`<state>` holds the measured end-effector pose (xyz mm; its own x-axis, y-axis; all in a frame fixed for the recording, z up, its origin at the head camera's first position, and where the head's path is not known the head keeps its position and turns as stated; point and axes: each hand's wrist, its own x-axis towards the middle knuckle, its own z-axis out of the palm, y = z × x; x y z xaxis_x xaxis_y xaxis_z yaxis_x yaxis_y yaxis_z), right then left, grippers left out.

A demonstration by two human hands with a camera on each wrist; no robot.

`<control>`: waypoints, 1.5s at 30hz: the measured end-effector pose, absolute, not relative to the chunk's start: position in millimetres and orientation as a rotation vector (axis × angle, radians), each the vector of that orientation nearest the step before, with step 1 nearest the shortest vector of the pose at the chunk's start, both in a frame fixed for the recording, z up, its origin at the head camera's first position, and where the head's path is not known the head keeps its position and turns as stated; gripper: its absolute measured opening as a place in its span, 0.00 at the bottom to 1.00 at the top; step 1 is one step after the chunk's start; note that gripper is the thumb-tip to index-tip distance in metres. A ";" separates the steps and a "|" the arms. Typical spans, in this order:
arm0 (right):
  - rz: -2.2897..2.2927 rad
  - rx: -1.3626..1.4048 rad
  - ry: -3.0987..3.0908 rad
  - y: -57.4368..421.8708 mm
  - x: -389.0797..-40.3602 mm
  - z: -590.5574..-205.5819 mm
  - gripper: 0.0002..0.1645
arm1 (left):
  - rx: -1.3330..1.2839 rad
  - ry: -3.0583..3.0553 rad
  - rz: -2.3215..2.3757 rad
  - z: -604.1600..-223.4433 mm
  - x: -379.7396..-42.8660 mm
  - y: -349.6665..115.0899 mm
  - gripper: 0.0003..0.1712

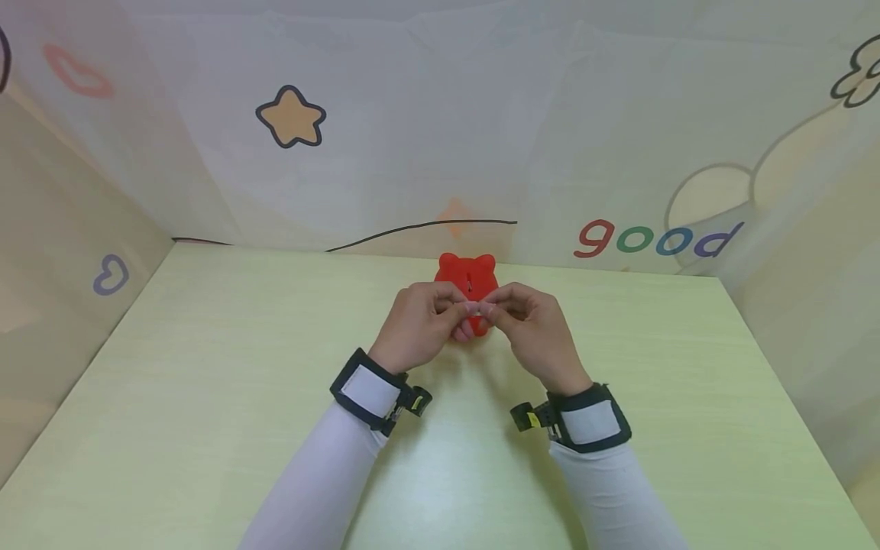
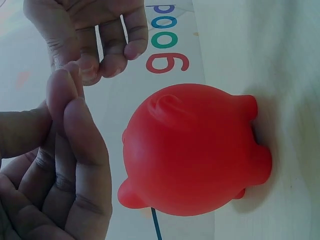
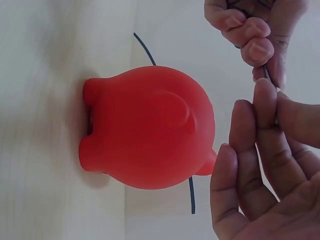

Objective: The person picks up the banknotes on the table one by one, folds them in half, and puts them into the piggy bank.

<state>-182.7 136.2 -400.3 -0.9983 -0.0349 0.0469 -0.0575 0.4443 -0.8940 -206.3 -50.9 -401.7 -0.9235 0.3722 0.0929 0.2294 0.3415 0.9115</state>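
Observation:
A red piggy bank stands on the table, its slot facing up and its curly tail toward the wrist cameras. Just on the near side of it, overlapping it in the head view, the two hands meet fingertip to fingertip. Thumb and forefinger of the left hand pinch one end of a small thin thing. The right hand pinches its other end, with the remaining fingers loosely extended. Only a narrow dark edge shows between the fingertips in the right wrist view; I cannot tell what it is.
The pale green-yellow table runs up to a printed cloth backdrop behind the piggy bank. Cloth sides also rise at left and right. Both wrists carry black straps with small cameras.

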 end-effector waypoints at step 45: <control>1.741 0.087 -2.623 132.4 -182.7 -397.5 0.11 | 0.535 2.400 1.728 -403.1 -208.9 -48.9 0.11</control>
<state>-182.7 132.4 -397.5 -0.9985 -0.0502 0.0237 -0.0414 0.3874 -0.9210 -208.9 -48.9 -403.1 -0.9276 0.3613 0.0947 0.2044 0.2789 0.9383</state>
